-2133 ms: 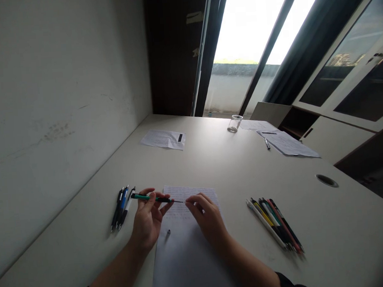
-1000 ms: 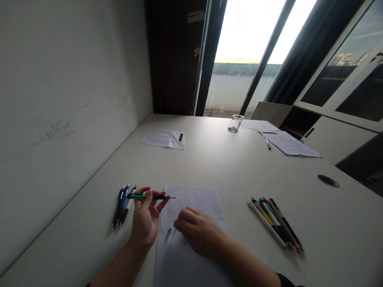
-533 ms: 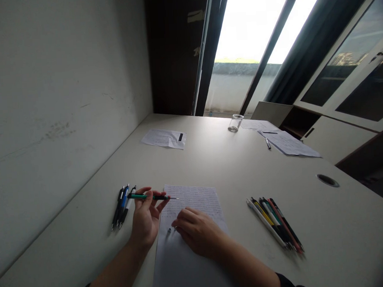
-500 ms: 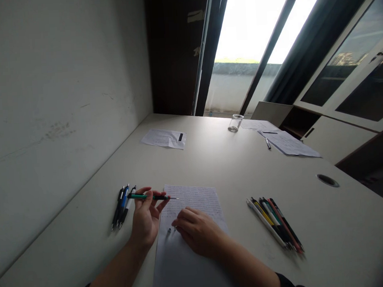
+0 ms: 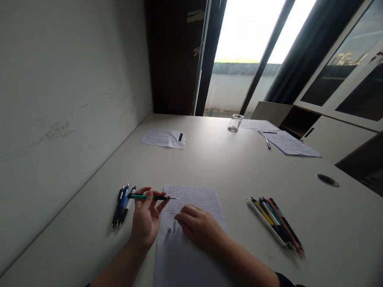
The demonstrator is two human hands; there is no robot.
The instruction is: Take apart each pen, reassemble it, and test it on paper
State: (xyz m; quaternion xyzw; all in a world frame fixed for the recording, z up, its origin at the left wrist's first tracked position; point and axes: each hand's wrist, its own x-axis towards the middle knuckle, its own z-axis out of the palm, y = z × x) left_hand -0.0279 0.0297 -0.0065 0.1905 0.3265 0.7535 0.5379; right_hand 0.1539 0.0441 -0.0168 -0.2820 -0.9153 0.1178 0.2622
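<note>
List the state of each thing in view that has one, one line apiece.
Left hand: closed around the green pen.
Green pen: held, thin refill exposed at front.
Right hand: fingers curled; grip unclear.
Small dark part: loose on sheet.
Thin part: by right fingertips; contact unclear.
Written sheet: flat.
Left-side pens: lying together.
Right-side pens: lying together.
Glass: upright.

We're seeing a green-and-black pen [image 5: 156, 197], grey text rows [image 5: 194, 193] striping the white sheet [image 5: 177, 265], a reddish pen [image 5: 282, 223]!
</note>
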